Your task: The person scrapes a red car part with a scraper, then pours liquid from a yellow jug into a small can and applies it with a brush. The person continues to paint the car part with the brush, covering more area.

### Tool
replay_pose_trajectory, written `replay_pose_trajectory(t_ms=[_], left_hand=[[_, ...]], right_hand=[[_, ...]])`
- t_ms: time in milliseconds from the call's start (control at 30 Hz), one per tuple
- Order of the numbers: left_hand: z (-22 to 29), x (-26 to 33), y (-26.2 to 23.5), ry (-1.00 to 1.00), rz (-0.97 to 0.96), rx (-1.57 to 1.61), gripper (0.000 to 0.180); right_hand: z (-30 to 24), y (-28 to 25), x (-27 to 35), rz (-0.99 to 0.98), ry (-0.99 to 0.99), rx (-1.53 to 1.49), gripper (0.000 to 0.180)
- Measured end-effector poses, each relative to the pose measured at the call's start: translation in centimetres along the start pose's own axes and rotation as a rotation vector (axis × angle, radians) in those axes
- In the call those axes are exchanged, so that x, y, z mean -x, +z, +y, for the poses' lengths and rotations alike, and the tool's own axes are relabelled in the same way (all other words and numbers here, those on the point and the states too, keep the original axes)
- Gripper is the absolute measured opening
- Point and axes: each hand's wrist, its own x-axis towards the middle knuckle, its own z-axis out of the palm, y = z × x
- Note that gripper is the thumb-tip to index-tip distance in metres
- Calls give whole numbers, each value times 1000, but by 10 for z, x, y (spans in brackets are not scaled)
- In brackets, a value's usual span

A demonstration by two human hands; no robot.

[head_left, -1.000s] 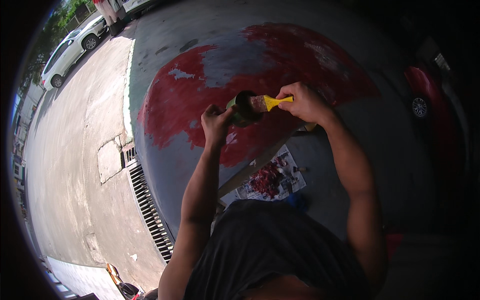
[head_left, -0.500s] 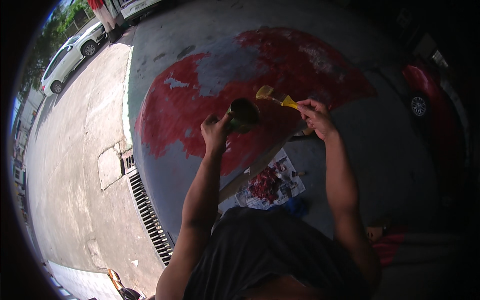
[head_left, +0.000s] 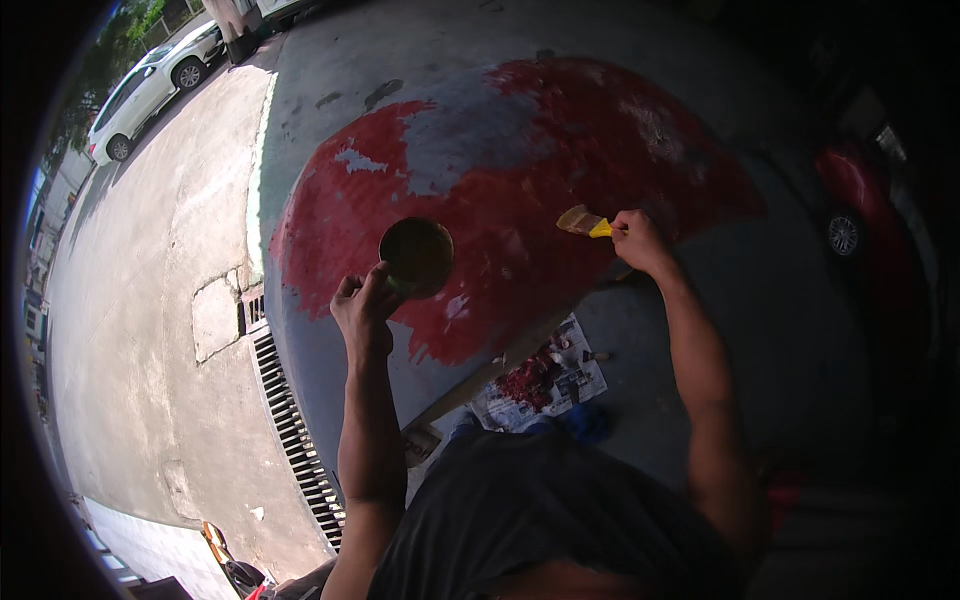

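1. Nearest the camera, dark shirt point(head_left: 560, 520) fills the lower middle; both bare forearms rise from it toward the painted surface.
2. Just past the shirt, paint-stained newspaper point(head_left: 545, 378) lies on the ground, a blue item point(head_left: 585, 420) beside it, partly hidden by the shirt edge.
3. Long drain grate point(head_left: 295, 430) runs along the lower left, next to the concrete road.
4. Left hand point(head_left: 362, 308) has its fingers wrapped on a round dark paint can point(head_left: 416, 256), held up over the red area; the can blocks part of the paint behind it.
5. Right hand point(head_left: 640, 242) has its fingers pinched on a yellow-handled brush point(head_left: 585, 222), bristles touching the red-painted surface point(head_left: 560, 150).
6. Grey unpainted patch point(head_left: 470, 140) sits upper middle of the red.
7. Far right, a red car point(head_left: 850, 200) in shadow; far upper left, a white car point(head_left: 150, 90) on the street.
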Motion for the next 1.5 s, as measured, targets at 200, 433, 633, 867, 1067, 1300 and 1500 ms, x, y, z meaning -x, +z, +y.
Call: replay_pose_trajectory(t_ms=[200, 433, 633, 867, 1067, 1300, 1500], left_hand=[[0, 6, -15, -21, 51, -17, 30], [9, 28, -48, 19, 161, 30, 25], [8, 41, -58, 32, 244, -14, 26], [7, 47, -58, 40, 285, 8, 25], [5, 49, -44, 41, 248, 5, 25], [-2, 58, -24, 34, 218, -2, 26], [3, 66, -29, 29, 213, 15, 24]], right_hand=[[-30, 5, -60, 113, 5, -149, 12], [-13, -25, -120, -8, 97, 148, 13], [-15, -2, -226, 92, 49, -68, 17], [28, -39, -193, -226, 79, 350, 17], [18, -65, -203, -25, 15, 49, 17], [5, 10, -215, -4, 11, 58, 15], [22, -81, -163, -95, 135, 482, 14]])
